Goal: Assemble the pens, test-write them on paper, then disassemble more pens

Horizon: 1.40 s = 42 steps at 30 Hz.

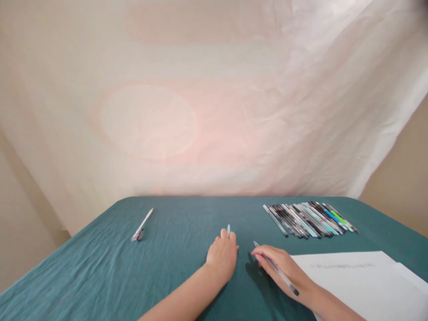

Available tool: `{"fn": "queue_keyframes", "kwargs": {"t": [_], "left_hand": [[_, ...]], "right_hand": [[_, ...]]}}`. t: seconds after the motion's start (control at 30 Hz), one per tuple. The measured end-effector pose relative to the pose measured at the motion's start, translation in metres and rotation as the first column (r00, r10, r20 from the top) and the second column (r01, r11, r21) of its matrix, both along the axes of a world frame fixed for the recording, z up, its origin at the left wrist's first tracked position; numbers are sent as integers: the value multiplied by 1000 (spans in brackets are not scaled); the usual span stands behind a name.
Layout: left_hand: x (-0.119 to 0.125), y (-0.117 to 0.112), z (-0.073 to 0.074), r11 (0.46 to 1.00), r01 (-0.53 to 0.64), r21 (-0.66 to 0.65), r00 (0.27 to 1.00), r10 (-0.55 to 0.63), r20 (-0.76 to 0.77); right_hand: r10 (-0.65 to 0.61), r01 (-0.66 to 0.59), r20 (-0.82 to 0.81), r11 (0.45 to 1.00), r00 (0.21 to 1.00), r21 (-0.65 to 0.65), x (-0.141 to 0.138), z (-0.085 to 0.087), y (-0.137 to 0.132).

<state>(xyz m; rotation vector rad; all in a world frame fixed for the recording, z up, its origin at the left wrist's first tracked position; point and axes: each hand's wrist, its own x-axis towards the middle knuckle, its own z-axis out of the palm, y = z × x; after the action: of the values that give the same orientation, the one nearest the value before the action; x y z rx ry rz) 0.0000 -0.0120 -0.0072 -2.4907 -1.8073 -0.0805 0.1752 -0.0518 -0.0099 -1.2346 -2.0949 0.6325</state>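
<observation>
My right hand (284, 269) grips a clear-barrelled pen (280, 274) in a writing hold. Its bare tip points up and away from me, and its dark end lies over the back of the hand near the wrist. A shadow falls on the cloth below this hand. To its left, my left hand (223, 254) rests low over the cloth with fingers curled. A slim, pale, pointed piece (228, 230) sticks up past those fingers; the rest of it is hidden, so I cannot tell whether it is a pen cap or a pen's end.
Dark green cloth (180, 249) covers the table. A row of several pens and markers (307, 219) lies at the back right. White paper (354, 285) with faint writing is at the front right. A pale pen (143, 223) with small dark pieces (137, 235) lies far left. Behind hangs a pale sheet (214, 111).
</observation>
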Motion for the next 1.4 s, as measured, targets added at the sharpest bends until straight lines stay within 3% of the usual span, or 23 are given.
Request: {"fn": "queue_keyframes", "kwargs": {"t": [0.13,0.33,0.53,0.73,0.87,1.03,1.17,1.4], "left_hand": [[9,4,3,1000,7,-14,997,-6,79],[5,-1,11,1000,2,-29,986,3,168],[-2,1,13,997,41,-68,973,-24,231],[-12,14,20,985,116,-129,876,-40,481],[-15,27,27,978,178,-104,682,-46,730],[-11,33,20,943,247,-224,262,157,952],[-6,28,10,889,369,-272,-3,293,956],[3,18,3,815,487,-316,-323,503,801]], "right_hand": [[-11,12,-31,1000,999,24,0,-5,3],[-28,30,-59,999,998,25,-1,-9,4],[-68,63,-75,995,995,-72,1,-5,0],[-79,71,-140,996,987,-60,4,-7,-2],[-77,78,-161,997,984,0,3,-5,-3],[-135,137,-139,990,981,12,1,-5,-5],[-157,169,-93,975,983,147,0,-9,-3],[7,-50,110,917,994,395,-1,-2,-14]]}}
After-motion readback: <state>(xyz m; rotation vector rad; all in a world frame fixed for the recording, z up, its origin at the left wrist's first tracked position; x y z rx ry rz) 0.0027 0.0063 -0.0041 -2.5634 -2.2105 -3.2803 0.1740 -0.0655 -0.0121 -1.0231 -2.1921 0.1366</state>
